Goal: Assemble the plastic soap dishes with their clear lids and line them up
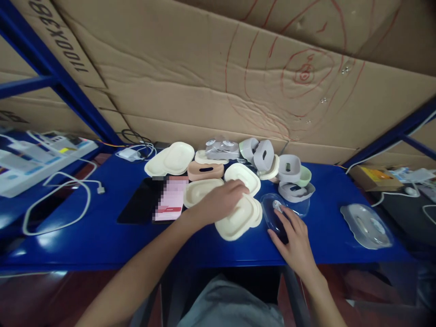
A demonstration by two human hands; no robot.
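Observation:
My left hand (223, 200) reaches over a group of shallow cream plastic lids, its fingers curled together at the upper edge of the front cream lid (233, 225). Just behind it lies another cream lid (242, 176), and a cream tray-shaped piece (199, 191) is partly covered by my wrist. My right hand (293, 236) is open, thumb and fingers spread over a clear plastic cover (269, 206) with a round sticker. Further back are an orange-tan oval piece (205, 170) with a slot and several grey slotted pieces (289, 167).
A tablet (138, 202) and a lit phone (172, 197) lie left of the lids. More cream lids (179, 158) and a clear-wrapped grey piece (223, 149) sit by the cardboard wall (190, 91). Another clear-covered piece (367, 226) is at right. A power strip (44, 161) and cables are left.

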